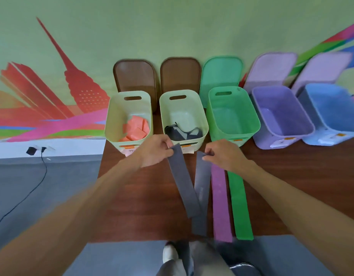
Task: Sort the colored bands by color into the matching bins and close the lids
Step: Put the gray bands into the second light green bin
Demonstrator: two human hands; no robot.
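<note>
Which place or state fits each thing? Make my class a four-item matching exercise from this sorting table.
Things:
1 orange bands
2 green band
3 brown lids
4 left hand

Places or states:
A flat on the table
B pinching a grey band
C in the leftmost bin
D leaning against the wall

Pairs: 1-C, 2-A, 3-D, 4-B

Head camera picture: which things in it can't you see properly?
- Labels on the bin fronts: head view, too small and blurred to read.
- Blue bin: head view, cut off by the right edge.
- Dark bands in the second pale green bin: head view, heaped and blurred, cannot be counted.
- Grey band pinched by left hand and right hand: head view, its overlap hides whether it is one loop or two strips.
</note>
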